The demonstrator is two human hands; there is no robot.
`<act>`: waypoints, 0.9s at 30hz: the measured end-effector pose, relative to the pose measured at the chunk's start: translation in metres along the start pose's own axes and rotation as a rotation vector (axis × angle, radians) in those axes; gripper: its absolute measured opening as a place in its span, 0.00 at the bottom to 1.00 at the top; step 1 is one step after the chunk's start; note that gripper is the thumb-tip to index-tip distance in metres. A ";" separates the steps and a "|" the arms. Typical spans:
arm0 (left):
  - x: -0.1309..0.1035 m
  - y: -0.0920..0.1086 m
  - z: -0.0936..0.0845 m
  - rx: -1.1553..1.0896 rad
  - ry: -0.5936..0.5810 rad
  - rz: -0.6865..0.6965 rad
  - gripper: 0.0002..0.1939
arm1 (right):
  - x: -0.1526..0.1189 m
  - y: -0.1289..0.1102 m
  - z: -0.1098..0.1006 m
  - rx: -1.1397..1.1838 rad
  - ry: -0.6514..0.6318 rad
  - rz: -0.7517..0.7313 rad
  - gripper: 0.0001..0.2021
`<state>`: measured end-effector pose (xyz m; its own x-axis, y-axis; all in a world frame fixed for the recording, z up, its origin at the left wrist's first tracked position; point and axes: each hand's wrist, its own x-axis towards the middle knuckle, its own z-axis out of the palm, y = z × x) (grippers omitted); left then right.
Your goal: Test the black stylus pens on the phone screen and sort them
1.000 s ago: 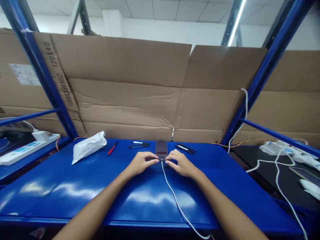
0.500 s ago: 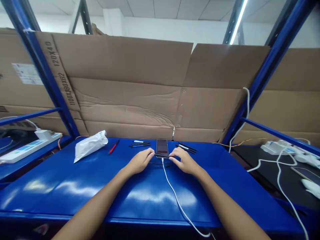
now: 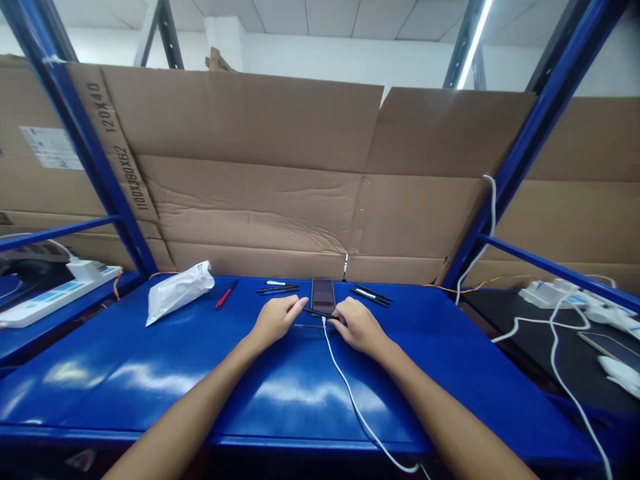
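A thin black pen (image 3: pixel 317 313) spans the gap between my hands, just above the near end of a phone (image 3: pixel 323 293). My left hand (image 3: pixel 276 321) pinches the pen's left end between thumb and finger. Around its other end, the fingers of my right hand (image 3: pixel 359 324) are curled and partly hide it. From the phone's near end a white charging cable (image 3: pixel 346 381) runs toward the front edge. Behind my left hand lie several pens (image 3: pixel 278 289), and more black pens (image 3: pixel 371 296) rest behind my right hand.
On the blue tabletop (image 3: pixel 165 380), a red pen (image 3: pixel 227 295) lies near a white plastic package (image 3: pixel 180 293). Cardboard (image 3: pixel 260 213) walls off the back. Blue posts stand at both sides, with a power strip (image 3: pixel 60 293) at left and white cables (image 3: pixel 555 327) at right.
My right hand has shifted slightly left and curled further around the pen. The pen now tilts a little, its right end lower. My left hand stays nearly in place.
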<state>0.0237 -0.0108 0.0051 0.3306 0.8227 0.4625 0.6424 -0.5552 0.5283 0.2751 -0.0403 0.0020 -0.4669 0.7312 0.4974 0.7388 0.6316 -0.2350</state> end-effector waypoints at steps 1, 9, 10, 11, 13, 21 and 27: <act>0.001 -0.001 -0.002 -0.052 0.027 -0.016 0.27 | 0.000 0.001 0.001 -0.004 0.014 0.025 0.07; 0.003 -0.008 -0.009 -0.238 0.070 -0.112 0.28 | -0.002 0.013 0.003 0.251 -0.022 0.172 0.03; 0.003 -0.007 -0.008 -0.244 0.062 -0.106 0.27 | -0.002 0.014 0.004 0.272 -0.025 0.173 0.03; 0.003 -0.006 -0.007 -0.255 0.053 -0.101 0.25 | -0.002 0.014 0.004 0.291 -0.022 0.165 0.03; 0.002 -0.004 -0.005 -0.280 0.034 -0.101 0.23 | -0.001 0.015 0.005 0.311 0.006 0.146 0.04; 0.001 -0.004 0.000 -0.414 -0.046 -0.111 0.20 | -0.003 0.032 -0.008 0.138 0.078 0.121 0.09; 0.000 -0.006 0.005 -0.465 -0.110 -0.094 0.23 | -0.006 0.046 -0.021 -0.009 0.016 -0.041 0.12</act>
<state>0.0232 -0.0070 -0.0021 0.3728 0.8662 0.3327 0.3041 -0.4528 0.8381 0.3220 -0.0204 0.0054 -0.4890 0.7006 0.5197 0.7238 0.6584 -0.2065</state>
